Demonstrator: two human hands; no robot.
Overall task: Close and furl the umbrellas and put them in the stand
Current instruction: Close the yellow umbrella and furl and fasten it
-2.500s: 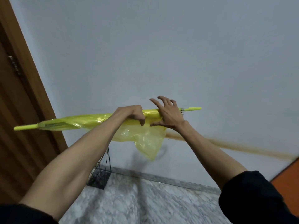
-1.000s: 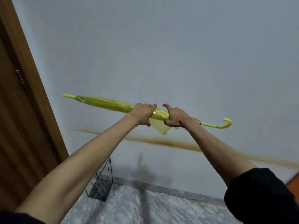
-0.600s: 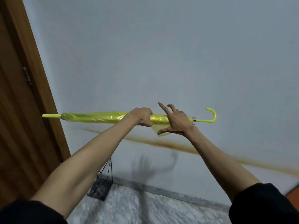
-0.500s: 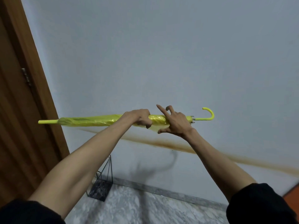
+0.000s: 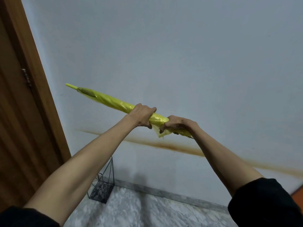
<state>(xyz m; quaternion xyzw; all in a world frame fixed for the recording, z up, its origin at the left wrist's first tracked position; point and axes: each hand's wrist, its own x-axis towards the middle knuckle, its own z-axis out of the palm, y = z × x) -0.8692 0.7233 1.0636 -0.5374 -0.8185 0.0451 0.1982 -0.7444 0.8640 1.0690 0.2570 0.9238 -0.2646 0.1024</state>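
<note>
A yellow umbrella [image 5: 106,99], closed and mostly furled, is held out in front of me at chest height, its tip pointing up to the left. My left hand [image 5: 141,116] grips the rolled canopy near its middle. My right hand [image 5: 177,125] grips the canopy's lower end, where a small loose flap of fabric hangs down. The hooked handle is hidden behind my right wrist. A black wire umbrella stand [image 5: 103,185] sits on the floor against the wall, partly behind my left forearm.
A brown wooden door and frame [image 5: 24,112] fill the left side. The pale wall [image 5: 180,54] ahead carries a rusty brown streak. Below lies a grey marble floor [image 5: 147,210]. An orange surface shows at the far right edge.
The umbrella has tilted from level to tip-up at the left. My right hand, fingers spread half a second ago, now grips the canopy. The loose fabric has shrunk to a small flap.
</note>
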